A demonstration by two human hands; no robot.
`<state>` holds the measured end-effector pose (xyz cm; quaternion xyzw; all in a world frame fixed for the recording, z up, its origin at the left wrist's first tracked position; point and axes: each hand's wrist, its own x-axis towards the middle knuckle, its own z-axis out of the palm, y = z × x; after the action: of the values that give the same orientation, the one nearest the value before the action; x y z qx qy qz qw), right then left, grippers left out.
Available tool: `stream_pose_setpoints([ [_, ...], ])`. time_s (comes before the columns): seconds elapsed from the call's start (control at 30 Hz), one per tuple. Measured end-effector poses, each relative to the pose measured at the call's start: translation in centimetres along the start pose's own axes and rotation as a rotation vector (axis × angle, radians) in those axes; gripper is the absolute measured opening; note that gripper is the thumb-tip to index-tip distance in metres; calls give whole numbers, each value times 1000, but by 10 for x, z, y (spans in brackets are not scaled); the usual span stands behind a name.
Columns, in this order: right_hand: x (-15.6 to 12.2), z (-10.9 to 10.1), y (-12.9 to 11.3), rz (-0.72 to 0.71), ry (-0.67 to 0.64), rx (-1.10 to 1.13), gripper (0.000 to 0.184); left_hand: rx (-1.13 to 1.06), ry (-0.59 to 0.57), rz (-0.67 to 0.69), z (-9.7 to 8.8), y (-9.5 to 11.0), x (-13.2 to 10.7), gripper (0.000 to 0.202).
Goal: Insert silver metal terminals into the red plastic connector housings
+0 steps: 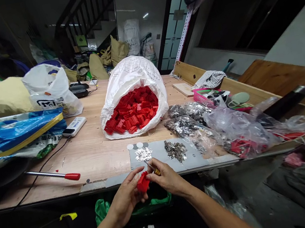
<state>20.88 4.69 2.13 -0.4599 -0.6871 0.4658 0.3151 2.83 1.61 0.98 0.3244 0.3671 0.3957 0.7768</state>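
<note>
My left hand (129, 192) is closed around a small red plastic part (143, 183), held just in front of the table edge. My right hand (165, 176) grips a small tool with a yellowish handle (156, 171) and a thin metal tip; its exact kind is unclear. The right fingertips meet the red part's upper right side. Just beyond the hands, a pile of small shiny metal pieces (144, 154) and a pile of darker metal pieces (176, 150) lie on a grey sheet (160, 156). Behind them, a white sack (133, 70) lies with its mouth towards me, full of red plastic parts (133, 111).
Plastic bags of metal pieces (188, 125) crowd the right side. A lever with a red grip (72, 177) juts out at the left, near a white power bank (74, 126) with a cable. Below the table edge hangs a green bag (101, 211).
</note>
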Motion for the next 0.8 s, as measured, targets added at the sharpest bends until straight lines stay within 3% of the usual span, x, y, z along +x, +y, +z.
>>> stream_pose_setpoints([
  [0.17, -3, 5, -2, 2, 136, -69, 10, 570, 147, 466, -5, -1, 3, 41],
  [0.27, -4, 10, -3, 4, 142, -36, 12, 723, 205, 645, -5, -2, 2, 35],
  [0.37, -6, 14, 0, 42, 108, 119, 18, 727, 235, 653, -5, -4, 0, 28],
  [0.57, -17, 14, 8, 173, 11, 446, 35, 662, 187, 571, -7, -8, -7, 27],
  [0.8, -29, 16, 16, 345, -104, 743, 45, 652, 56, 567, -14, -10, -10, 26],
])
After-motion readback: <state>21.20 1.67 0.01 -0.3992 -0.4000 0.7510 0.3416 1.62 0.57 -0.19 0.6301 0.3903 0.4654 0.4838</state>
